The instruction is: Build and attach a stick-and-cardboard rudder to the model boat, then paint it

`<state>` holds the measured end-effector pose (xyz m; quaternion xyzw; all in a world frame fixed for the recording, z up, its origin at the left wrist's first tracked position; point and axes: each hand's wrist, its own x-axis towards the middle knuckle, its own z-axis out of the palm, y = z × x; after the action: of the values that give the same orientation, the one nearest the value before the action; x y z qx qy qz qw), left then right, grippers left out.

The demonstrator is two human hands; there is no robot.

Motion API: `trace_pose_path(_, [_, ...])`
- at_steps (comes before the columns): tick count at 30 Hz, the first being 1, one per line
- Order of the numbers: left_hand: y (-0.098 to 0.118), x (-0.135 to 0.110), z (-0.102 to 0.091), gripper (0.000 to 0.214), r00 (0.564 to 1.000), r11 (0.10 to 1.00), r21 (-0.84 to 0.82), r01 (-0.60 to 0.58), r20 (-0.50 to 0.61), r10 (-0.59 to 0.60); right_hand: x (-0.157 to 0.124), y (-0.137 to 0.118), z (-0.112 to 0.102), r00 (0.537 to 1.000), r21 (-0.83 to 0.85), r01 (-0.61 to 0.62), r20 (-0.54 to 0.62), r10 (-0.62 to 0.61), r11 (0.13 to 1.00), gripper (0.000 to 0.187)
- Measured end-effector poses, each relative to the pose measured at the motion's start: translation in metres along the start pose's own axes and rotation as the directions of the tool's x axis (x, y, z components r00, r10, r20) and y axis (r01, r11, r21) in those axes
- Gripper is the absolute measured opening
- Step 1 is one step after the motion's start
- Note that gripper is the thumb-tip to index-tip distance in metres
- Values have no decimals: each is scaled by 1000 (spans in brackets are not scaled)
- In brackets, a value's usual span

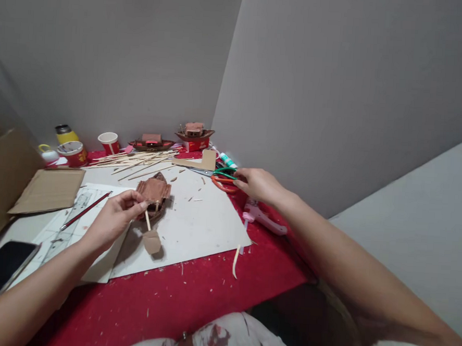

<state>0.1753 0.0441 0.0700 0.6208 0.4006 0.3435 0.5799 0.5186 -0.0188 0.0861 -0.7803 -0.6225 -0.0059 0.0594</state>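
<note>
My left hand [113,219] pinches a thin wooden stick with a small cardboard paddle [151,240] on its lower end, right beside a brown cardboard model boat [154,193] on a white sheet [197,218]. My right hand [256,185] reaches to the right side of the table, its fingers closed at the handles of scissors: an orange pair [221,182] and a green-handled pair [220,171] lie together there. I cannot tell which pair the fingers touch.
Several bamboo sticks [138,160] lie at the back, with two finished model boats [151,141], red paper cups [109,142], a yellow bottle [66,133], a pink glue gun [262,218], a red pencil [84,211], cardboard [48,189] and a phone [0,269].
</note>
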Motion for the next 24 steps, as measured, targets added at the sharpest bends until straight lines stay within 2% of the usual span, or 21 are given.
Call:
trace_pose_path(3, [-5, 0, -3, 33, 1000, 1000, -5, 11, -27, -11, -3, 25, -7, 996, -89, -62, 62, 68, 994, 28])
trace_pose_path(6, [-16, 2, -9, 34, 999, 999, -30, 14, -44, -15, -31, 39, -7, 982, -142, -64, 168, 87, 988, 26])
trace_pose_path(8, [-22, 3, -12, 34, 998, 998, -59, 19, -51, -22, -55, 45, 0, 968, -153, -55, 236, 90, 987, 31])
trace_pose_path(11, [-23, 5, -13, 36, 997, 993, -114, 29, -66, -37, -82, 51, 20, 958, -154, -59, 271, 99, 986, 37])
trace_pose_path(15, [-16, 6, -8, 36, 998, 991, -126, 40, -35, -45, -90, 51, 46, 965, -140, -73, 240, 106, 987, 40])
trace_pose_path(18, [-14, 3, -7, 33, 999, 992, -127, 23, -23, -27, -88, 47, 55, 974, -129, -72, 206, 98, 989, 44])
trace_pose_path(21, [-16, 0, -7, 29, 1000, 994, -110, 3, -12, -4, -91, 50, 53, 983, -76, -83, 156, 94, 994, 47])
trace_pose_path(24, [-18, -2, -9, 26, 1000, 996, -90, 0, 7, 0, -102, 60, 42, 992, 121, -129, 6, 129, 984, 41])
